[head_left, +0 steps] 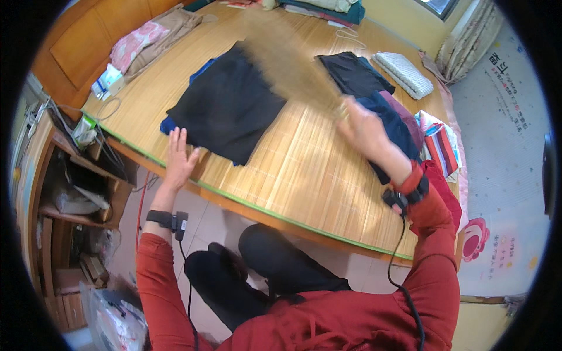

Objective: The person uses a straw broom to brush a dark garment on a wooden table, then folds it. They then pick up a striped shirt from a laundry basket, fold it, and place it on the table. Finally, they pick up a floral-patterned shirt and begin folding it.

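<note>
Grips the narrow end of a tan brush-like tool point(293, 64) in the right hand point(366, 128), fingers wrapped close around. Tool badly blurred, slanting up and leftward from the fist, broad end across the upper right edge of a black garment point(228, 102). Cannot tell whether touching cloth or raised above.

Lays the left hand point(180, 164) wide, fingers spread, thumb apart, fingertips at the near left edge of the garment. Cannot tell how firmly pressed.

Black garment: spread flat on the left part of a straw-coloured slatted mat point(316, 169), green along the near edge. Blue cloth point(167, 124) peeping out from beneath at several edges.

Along the right side, well apart from the garment: folded dark clothes point(354, 73), white knitted bundle point(404, 75), navy cloth point(383, 128), plum cloth point(404, 111), striped item point(442, 149); red cloth point(442, 193) partly hidden by the right arm.

Near the wooden headboard point(82, 50): pink-and-white cloth point(137, 47), brown cloth point(170, 41), white-and-blue pack point(109, 81). Lower left, beside the bed, open wooden shelves point(36, 152), crowded.

Wears red sleeves point(155, 269), black trousers point(222, 286), and black bands point(159, 219) at both wrists, dark cables trailing down.
</note>
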A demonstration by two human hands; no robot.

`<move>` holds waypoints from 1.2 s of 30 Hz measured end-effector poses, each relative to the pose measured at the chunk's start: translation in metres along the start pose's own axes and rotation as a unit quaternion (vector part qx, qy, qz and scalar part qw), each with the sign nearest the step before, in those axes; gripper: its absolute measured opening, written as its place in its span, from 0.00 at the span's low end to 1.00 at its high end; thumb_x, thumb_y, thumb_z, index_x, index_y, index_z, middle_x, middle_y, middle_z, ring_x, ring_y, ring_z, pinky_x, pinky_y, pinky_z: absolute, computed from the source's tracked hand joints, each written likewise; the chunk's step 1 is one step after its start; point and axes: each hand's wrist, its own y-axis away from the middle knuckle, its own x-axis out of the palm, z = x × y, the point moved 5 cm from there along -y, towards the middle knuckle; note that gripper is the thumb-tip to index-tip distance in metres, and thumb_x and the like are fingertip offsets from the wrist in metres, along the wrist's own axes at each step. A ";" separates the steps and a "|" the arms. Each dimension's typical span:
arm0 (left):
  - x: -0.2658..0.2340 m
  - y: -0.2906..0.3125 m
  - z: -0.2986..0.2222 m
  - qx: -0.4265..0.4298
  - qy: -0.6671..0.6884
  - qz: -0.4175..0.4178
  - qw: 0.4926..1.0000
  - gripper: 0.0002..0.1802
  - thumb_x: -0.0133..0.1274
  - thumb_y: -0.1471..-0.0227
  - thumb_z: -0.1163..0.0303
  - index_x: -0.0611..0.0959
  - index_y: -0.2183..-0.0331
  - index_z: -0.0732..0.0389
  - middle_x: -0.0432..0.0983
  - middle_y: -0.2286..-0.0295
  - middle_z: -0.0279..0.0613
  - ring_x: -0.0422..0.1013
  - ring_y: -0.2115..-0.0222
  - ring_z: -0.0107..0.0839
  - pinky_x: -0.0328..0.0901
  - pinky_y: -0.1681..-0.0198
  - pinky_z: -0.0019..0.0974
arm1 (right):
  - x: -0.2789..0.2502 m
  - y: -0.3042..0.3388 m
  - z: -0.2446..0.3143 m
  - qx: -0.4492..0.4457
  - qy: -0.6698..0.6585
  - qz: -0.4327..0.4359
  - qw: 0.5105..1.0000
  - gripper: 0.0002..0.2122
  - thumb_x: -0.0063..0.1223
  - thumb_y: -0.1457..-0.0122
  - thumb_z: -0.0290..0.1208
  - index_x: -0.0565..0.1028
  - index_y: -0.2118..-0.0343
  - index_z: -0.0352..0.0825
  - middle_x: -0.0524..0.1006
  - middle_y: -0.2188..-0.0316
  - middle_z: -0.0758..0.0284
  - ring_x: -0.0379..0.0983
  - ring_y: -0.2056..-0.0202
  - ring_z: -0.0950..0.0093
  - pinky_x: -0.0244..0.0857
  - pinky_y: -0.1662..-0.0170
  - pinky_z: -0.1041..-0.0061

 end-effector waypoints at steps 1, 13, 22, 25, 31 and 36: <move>-0.010 0.015 0.014 -0.046 -0.004 0.008 0.999 0.44 0.56 0.30 0.48 0.63 0.25 0.60 0.50 0.24 0.59 0.44 0.22 0.58 0.44 0.21 0.56 | 0.005 -0.012 -0.024 0.065 0.027 -0.005 0.997 0.19 0.62 0.32 0.37 0.68 0.48 0.33 0.83 0.56 0.45 0.82 0.53 0.44 0.77 0.54 0.49; -0.127 0.266 0.089 -0.301 0.105 -0.015 0.948 0.30 0.56 0.30 0.55 0.79 0.35 0.61 0.56 0.26 0.59 0.50 0.24 0.54 0.46 0.22 0.52 | 0.040 0.180 0.129 -0.255 -0.184 0.207 0.926 0.17 0.56 0.35 0.29 0.77 0.43 0.41 0.79 0.62 0.53 0.82 0.62 0.52 0.77 0.61 0.54; -0.134 0.357 0.044 -0.373 0.240 0.025 0.896 0.27 0.59 0.33 0.59 0.82 0.39 0.62 0.68 0.31 0.51 0.59 0.27 0.48 0.54 0.25 0.48 | 0.026 -0.010 0.004 0.119 -0.019 0.027 0.992 0.38 0.67 0.37 0.43 0.62 0.27 0.40 0.83 0.46 0.49 0.82 0.44 0.49 0.75 0.41 0.50; -0.143 0.356 0.022 -0.267 0.286 -0.007 0.920 0.27 0.61 0.34 0.58 0.82 0.39 0.61 0.68 0.31 0.50 0.59 0.27 0.46 0.55 0.25 0.49 | 0.049 -0.047 0.012 0.214 0.073 0.063 0.972 0.39 0.66 0.39 0.40 0.61 0.27 0.40 0.84 0.47 0.48 0.83 0.45 0.50 0.76 0.44 0.50; -0.133 0.404 0.040 -0.317 0.325 0.003 0.891 0.26 0.61 0.34 0.59 0.82 0.39 0.59 0.69 0.32 0.47 0.61 0.28 0.45 0.58 0.27 0.50 | 0.120 0.047 0.193 -0.232 0.013 0.135 0.963 0.38 0.56 0.39 0.22 0.61 0.24 0.43 0.78 0.57 0.48 0.82 0.65 0.50 0.79 0.62 0.53; -0.117 0.456 0.075 -0.448 0.361 -0.004 0.818 0.24 0.60 0.33 0.63 0.82 0.40 0.61 0.73 0.35 0.45 0.67 0.33 0.39 0.62 0.31 0.47 | 0.081 0.074 0.249 -0.391 -0.095 0.141 0.904 0.40 0.54 0.38 0.21 0.60 0.21 0.51 0.74 0.64 0.57 0.80 0.70 0.58 0.76 0.65 0.60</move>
